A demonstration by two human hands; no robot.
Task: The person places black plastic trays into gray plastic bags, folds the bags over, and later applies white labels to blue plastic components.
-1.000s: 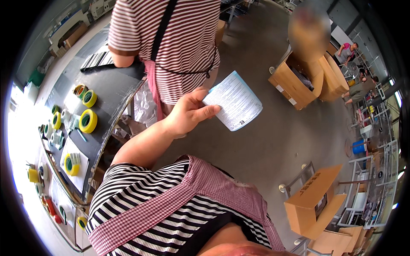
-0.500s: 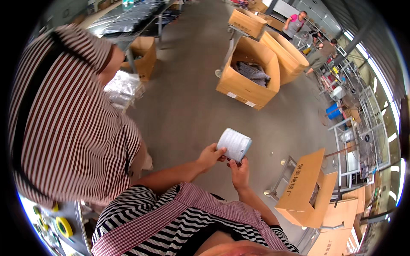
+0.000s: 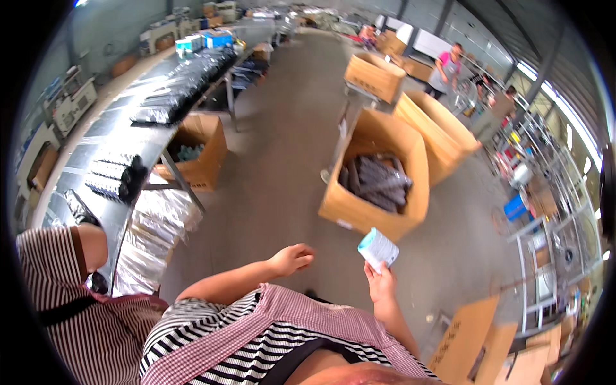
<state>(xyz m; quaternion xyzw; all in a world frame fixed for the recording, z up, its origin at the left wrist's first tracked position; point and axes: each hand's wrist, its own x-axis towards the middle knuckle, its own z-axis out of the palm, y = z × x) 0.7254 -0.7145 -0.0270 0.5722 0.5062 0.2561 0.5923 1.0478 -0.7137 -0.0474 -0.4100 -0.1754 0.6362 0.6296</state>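
My right hand [image 3: 380, 280] grips the lower edge of a roll of white printed labels [image 3: 384, 249] with a light blue inside, held tilted in front of me. My left hand [image 3: 294, 258] is apart from the roll, its fingers curled in and nothing showing in them. Just beyond the labels stands an open cardboard box [image 3: 410, 221] holding several dark grey rolled pieces [image 3: 378, 181] that look like matting.
A long table [image 3: 147, 138] on the left bears black wrapped rolls [image 3: 186, 83]. Beneath it are a cardboard box [image 3: 215, 144] and plastic-wrapped bundles [image 3: 154, 224]. A co-worker in a striped shirt [image 3: 96, 333] is close on my left. Another open box [image 3: 465, 333] stands at lower right.
My left hand has let go of the label roll and moved left. My right hand has carried the roll to the right. The view has shifted, and the co-worker appears lower at the left.
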